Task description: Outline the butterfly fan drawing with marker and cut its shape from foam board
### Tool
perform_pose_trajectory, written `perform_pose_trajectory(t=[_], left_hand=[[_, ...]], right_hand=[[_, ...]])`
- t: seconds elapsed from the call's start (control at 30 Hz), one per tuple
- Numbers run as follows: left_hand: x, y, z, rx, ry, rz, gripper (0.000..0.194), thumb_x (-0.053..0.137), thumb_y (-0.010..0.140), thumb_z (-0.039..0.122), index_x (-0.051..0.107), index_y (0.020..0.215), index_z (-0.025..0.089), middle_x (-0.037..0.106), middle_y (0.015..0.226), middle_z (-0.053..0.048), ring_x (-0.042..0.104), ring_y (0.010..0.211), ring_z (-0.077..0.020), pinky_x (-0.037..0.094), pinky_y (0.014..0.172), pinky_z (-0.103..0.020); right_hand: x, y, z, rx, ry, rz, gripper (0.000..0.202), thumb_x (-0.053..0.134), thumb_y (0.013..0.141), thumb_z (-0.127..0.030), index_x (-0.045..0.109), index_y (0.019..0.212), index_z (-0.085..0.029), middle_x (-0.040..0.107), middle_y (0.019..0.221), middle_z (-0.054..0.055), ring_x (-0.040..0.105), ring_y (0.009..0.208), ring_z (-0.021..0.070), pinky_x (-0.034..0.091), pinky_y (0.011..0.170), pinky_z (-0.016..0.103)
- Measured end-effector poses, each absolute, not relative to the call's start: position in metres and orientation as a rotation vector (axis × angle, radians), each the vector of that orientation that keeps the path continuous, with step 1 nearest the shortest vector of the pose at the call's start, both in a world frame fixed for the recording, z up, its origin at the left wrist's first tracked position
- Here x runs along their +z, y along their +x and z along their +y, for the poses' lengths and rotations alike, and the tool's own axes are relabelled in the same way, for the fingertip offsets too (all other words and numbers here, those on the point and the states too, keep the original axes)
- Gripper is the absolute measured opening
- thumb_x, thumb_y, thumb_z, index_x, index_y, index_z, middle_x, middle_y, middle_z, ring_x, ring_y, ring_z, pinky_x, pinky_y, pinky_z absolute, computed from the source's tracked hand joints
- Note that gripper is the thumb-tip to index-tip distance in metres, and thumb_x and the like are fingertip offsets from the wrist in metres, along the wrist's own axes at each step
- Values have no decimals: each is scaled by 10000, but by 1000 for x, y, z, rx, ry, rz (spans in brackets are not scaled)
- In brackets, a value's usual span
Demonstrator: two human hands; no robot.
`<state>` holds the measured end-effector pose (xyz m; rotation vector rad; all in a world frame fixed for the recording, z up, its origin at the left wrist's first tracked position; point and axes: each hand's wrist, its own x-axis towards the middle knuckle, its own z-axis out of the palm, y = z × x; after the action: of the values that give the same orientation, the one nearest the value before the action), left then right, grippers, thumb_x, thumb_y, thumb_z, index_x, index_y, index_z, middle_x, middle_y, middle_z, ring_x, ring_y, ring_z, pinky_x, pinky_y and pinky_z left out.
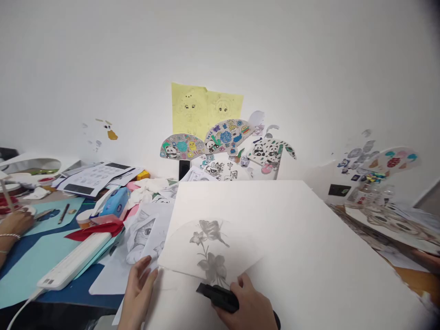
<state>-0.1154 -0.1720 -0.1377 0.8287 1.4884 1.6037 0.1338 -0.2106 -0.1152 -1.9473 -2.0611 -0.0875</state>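
Observation:
A large white board (292, 220) lies in front of me, and on it rests a fan-shaped white sheet with a grey flower and butterfly drawing (211, 256). My right hand (250, 302) is closed round a black utility knife (223, 298), held over the lower end of the drawn stem. Whether a blade is out cannot be made out. At the board's left edge is my left hand (139, 288), its fingers apart and slightly curled, near the sheet's lower left corner and holding nothing.
A white power strip (77, 261), a blue packet (116, 201), red cloth (99, 228) and loose papers lie at the left. Another person's hand (17, 223) is at the far left. Bottles (369, 195) and drawings stand at the right, by the wall.

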Motion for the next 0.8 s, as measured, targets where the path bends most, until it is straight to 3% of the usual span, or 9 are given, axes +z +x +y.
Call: perform_pose_trajectory(t=[0.1,0.2,0.3,0.4,0.47,0.57,0.7,0.8], left_hand=[[-139,-117,-175,1558,1011,1491,566,738,638,469,547,1119,240,558,1206,-84,493,1183,-294,407,978,-374],[-136,-114,-176,1644,883,1321,718,780,570,489,482,1170,230,637,979,-64,633,917,-274,501,801,-367],[-127,-98,-179,1519,615,1108,858,831,494,460,425,1209,214,671,936,-80,672,769,-296,526,709,-409],[-111,-71,-190,1104,540,854,672,782,616,420,486,1172,185,671,990,-117,674,772,-283,511,730,-403],[-99,-57,-198,778,517,648,501,647,758,472,553,1131,150,662,967,-131,658,795,-256,497,733,-374],[-85,-47,-201,629,495,485,492,461,863,535,609,1097,128,646,942,-120,635,837,-229,470,797,-353],[-84,-46,-194,619,610,566,499,439,860,545,613,1049,118,641,913,-120,626,842,-242,472,783,-365],[-93,-47,-182,605,791,802,319,601,777,365,576,993,131,637,814,-79,631,717,-199,483,693,-319]], right_hand=[[-116,128,-210,-72,-1948,-2054,288,616,716,-512,629,728,-225,594,868,24,581,525,132,326,463,214],[-112,126,-211,-96,-1933,-2030,285,606,732,-502,615,732,-218,595,880,26,567,503,116,328,461,212],[-108,123,-213,-130,-1918,-2013,295,583,760,-512,603,746,-218,593,875,26,569,493,113,336,462,216],[-108,121,-216,-143,-1869,-2046,305,577,771,-520,598,799,-217,601,927,40,608,538,141,350,467,226],[-108,122,-217,-127,-1821,-2076,318,557,794,-521,586,834,-207,606,938,50,627,572,153,356,473,227],[-104,127,-220,-15,-1786,-2088,317,526,827,-509,557,826,-194,605,869,39,625,591,149,351,483,220],[-94,134,-224,383,-1767,-2034,257,530,832,-455,519,789,-201,605,809,6,607,646,141,363,546,211],[-85,142,-227,770,-1670,-1982,220,553,813,-429,533,834,-212,625,816,-5,599,735,150,397,636,217]])
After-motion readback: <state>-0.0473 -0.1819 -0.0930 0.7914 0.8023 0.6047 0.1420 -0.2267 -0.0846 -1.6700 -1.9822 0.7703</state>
